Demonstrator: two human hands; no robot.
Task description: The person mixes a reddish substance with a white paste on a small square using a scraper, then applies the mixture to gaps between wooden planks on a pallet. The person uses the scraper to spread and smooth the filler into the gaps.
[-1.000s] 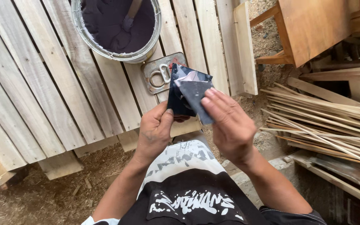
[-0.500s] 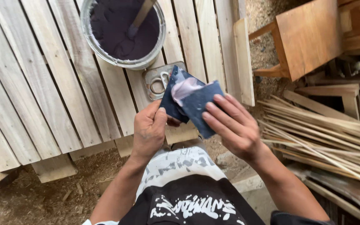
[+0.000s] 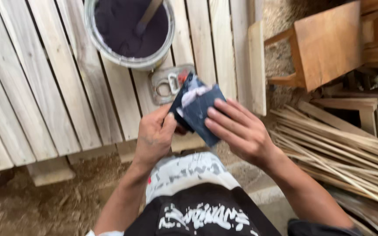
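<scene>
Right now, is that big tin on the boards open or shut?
Open. The round tin has no lid on; dark purple paste shows inside with a stick standing in it. A pull-tab lid lies beside it.

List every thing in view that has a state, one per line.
Bucket: open, filled with dark purple paste, stick standing in it.
Metal lid: off, lying flat on the slats.
Dark blue sheet: folded, held off the surface.
Left hand: gripping the sheet.
Right hand: fingers flat on the sheet.
</scene>
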